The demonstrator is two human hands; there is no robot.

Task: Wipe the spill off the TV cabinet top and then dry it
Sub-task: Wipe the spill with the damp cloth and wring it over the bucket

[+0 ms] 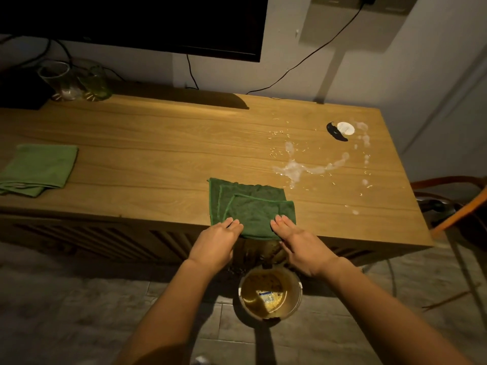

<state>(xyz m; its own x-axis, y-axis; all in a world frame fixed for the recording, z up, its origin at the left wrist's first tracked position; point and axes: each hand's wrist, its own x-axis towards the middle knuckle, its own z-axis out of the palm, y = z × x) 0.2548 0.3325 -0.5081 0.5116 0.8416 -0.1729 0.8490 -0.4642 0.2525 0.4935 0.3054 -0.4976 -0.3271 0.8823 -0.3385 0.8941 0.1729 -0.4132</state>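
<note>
A dark green cloth (250, 206), folded in layers, lies at the front edge of the wooden TV cabinet top (158, 154). My left hand (218, 243) rests flat on its near left corner and my right hand (297, 246) on its near right corner, fingers together. A whitish wet spill (297, 168) with scattered small crumbs spreads over the top to the right of the cloth. A lighter green folded cloth (39, 168) lies at the far left of the top.
A round white lid and a dark object (340, 130) sit at the back right near the spill. Glass vessels (76, 80) stand at the back left under the TV (158, 22). A metal pot (270, 293) with yellowish liquid stands on the floor below my hands. An orange chair frame (458, 206) is at right.
</note>
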